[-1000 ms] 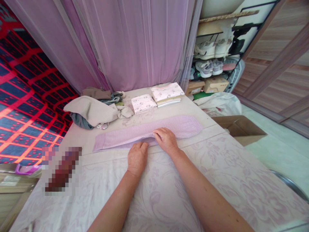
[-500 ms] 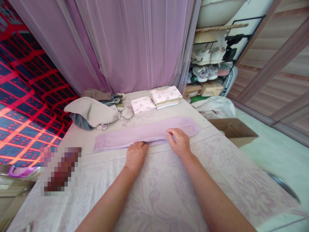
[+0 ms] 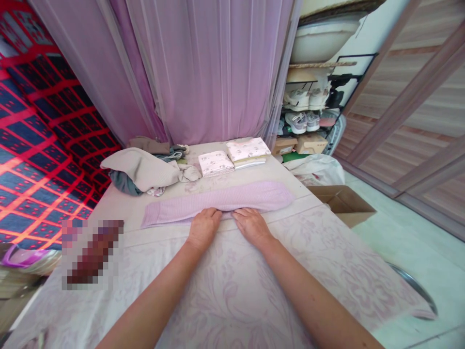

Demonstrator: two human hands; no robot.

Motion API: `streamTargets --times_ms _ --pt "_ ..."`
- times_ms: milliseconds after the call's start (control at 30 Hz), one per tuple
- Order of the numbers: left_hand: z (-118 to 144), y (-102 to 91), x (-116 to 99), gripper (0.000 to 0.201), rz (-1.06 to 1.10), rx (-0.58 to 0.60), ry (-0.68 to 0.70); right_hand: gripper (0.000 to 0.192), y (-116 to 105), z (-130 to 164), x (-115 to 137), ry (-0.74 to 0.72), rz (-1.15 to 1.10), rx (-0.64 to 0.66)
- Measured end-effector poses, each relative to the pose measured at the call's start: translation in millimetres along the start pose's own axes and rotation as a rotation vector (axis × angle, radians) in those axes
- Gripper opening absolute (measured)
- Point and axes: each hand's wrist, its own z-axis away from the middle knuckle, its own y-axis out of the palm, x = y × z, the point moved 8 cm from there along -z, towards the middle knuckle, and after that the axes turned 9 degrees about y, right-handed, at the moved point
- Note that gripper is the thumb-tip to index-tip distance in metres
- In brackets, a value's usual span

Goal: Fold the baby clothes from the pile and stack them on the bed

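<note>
I am pressing my left hand [image 3: 203,228] and right hand [image 3: 251,226] flat, side by side, on the lilac cloth [image 3: 218,202]; smoothing evenly toward 9 and 3 o'clock should help.

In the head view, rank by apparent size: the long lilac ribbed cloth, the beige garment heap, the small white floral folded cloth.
1. Long lilac ribbed cloth
2. Beige garment heap
3. Small white floral folded cloth, though it lies farthest from the camera.

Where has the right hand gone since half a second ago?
Yes, moved: the right hand slid left along the long folded lilac knit cloth, now beside the left hand.
</note>
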Motion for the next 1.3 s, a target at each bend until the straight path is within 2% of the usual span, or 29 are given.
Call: streamTargets --times_ms 100,200,367,567,833,1100,1200,1300 --pt "5.9 4.0 -16.2 0.029 -0.001 -0.086 0.115 0.02 0.1 -0.9 -1.5 0.029 0.01 -0.014" --pt "10.0 15.1 -30.8 0.035 0.013 -0.106 0.161 0.022 -1.1 1.1 -0.3 0.042 0.014 -0.045" --pt "10.4 35.4 -47.6 0.042 -0.038 -0.023 0.113 0.023 0.7 2.5 -0.5 0.078 0.042 -0.019" --pt "6.2 34.5 -61.0 0.043 -0.061 -0.019 0.061 0.024 1.9 2.0 -0.7 0.08 0.037 -0.012" --pt "12.2 30.7 -44.7 0.048 0.133 -0.136 -0.007 0.024 -0.2 5.8 -0.8 0.067 0.012 -0.052" --pt "20.2 23.3 -35.6 0.047 0.17 -0.114 -0.072 0.022 -19.5 1.1 -0.6 0.074 -0.038 -0.186" --pt "26.6 21.5 -29.4 0.046 0.18 -0.094 -0.074 0.025 -17.9 -13.3 1.6 0.039 -0.029 -0.152" --pt "34.3 14.1 -21.6 0.04 0.212 -0.119 -0.055 0.016 -9.5 -25.1 2.0 0.017 -0.026 -0.081"
